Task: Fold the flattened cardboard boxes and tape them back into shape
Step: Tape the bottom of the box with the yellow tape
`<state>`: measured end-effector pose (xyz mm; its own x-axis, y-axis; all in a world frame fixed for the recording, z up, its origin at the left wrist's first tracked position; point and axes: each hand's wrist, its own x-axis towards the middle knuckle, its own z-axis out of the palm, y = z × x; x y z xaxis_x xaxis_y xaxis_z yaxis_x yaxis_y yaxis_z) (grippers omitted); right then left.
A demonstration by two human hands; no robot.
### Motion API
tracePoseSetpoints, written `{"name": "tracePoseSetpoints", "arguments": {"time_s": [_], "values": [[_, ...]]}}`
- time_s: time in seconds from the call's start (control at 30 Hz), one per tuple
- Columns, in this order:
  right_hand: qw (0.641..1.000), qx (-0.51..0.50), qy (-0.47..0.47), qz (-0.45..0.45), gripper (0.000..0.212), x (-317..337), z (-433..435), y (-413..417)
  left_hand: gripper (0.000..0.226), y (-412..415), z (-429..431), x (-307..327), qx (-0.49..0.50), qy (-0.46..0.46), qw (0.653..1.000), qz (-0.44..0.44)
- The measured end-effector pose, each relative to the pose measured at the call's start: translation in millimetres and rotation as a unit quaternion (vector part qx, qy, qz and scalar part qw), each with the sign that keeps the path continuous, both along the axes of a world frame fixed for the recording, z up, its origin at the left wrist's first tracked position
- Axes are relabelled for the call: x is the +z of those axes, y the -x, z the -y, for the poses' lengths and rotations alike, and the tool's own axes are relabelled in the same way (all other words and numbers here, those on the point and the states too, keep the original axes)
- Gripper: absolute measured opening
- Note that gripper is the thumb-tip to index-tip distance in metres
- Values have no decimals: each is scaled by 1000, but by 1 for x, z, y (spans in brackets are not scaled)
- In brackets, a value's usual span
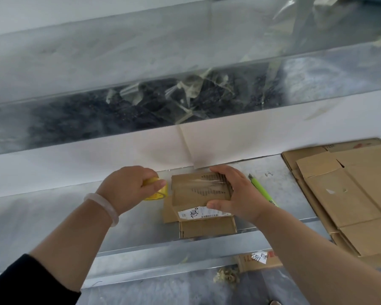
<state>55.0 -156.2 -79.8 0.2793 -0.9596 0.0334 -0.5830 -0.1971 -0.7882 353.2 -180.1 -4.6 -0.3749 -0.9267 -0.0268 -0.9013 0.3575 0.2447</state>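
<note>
At the grey metal bench (pixel 42 208) front edge we've got the small brown cardboard box (pixel 201 199), near flap folded out. Our right hand (pixel 238 194) clamps its top. Our left hand (pixel 128 186) grips the yellow roll of clear tape (pixel 157 191) just left of the box; strip axis runs left-right. Tape end under the right fingers: can't tell.

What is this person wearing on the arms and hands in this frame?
No gloves, and no rings that I can make out. The left hand has a pale, milky bangle at the wrist, and a black sleeve covers the upper part of that arm. The right hand and its arm show no sleeve, watch or band in view.
</note>
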Motion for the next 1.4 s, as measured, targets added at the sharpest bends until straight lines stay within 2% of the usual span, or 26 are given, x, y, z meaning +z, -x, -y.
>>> {"name": "tracePoseSetpoints", "arguments": {"time_s": [0.3,0.4,0.57,0.67,0.77,0.83,1.0,1.13,1.27,1.4], "values": [[1000,9,5,-2,74,4,1,-1,44,4,4,-31,37,-35,999,5],[999,27,15,-32,73,3,2,-1,44,6,7,-36,32,-45,998,32],[980,70,51,-180,58,5,-4,0,43,11,5,-45,48,-47,998,14],[955,91,77,-271,67,13,-5,-2,38,15,2,-49,64,-53,996,-8],[912,117,135,-370,69,25,-9,-8,36,18,0,-50,85,-73,993,-27],[900,122,133,-396,71,30,-14,-16,36,20,-2,-51,97,-78,992,-34],[912,90,97,-389,76,31,-21,-48,37,26,-7,-52,120,-85,988,-43],[913,131,114,-370,78,19,-22,-68,40,39,-17,-57,118,-92,986,-74],[900,163,135,-381,77,19,-13,-54,40,40,-26,-60,123,-86,985,-85],[897,176,139,-382,78,23,-12,-50,36,27,-36,-60,78,-97,978,-165]]}}
